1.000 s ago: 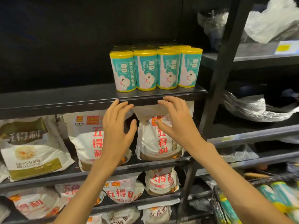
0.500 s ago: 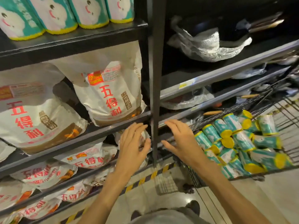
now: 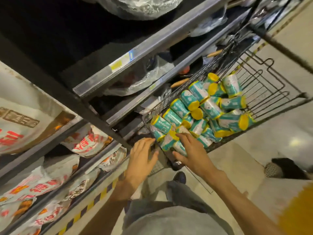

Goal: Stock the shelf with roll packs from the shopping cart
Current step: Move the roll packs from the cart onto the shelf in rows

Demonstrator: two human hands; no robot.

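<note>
Down at the near corner of the shopping cart (image 3: 264, 92), both hands are reaching toward the pile of roll packs (image 3: 203, 111). Teal wrappers with yellow ends, heaped every which way against the cart's near and left sides; the far right part of the basket is bare wire. Print on the packs is too blurry to read.

Right hand (image 3: 191, 153) has its fingers spread out straight and lying on top of the closest packs at the near corner, touching but not wrapped around anything as far as I can see. The packs under its palm are mostly hidden, so no idea how many are there. Left hand (image 3: 142, 156) is just outside the cart's corner, fingers spread apart, holding nothing; it's motion-blurred, and I can't tell if it's touching the wire.

Left of the cart is the shelf (image 3: 128, 60) unit, with white flour bags (image 3: 88, 141) with red lettering on the lower levels, cut off by the left edge. Upper levels are dark, with crinkly plastic-wrapped stuff (image 3: 140, 78) I can't identify. A couple of wooden handles (image 3: 180, 82) poke out behind the cart.
</note>
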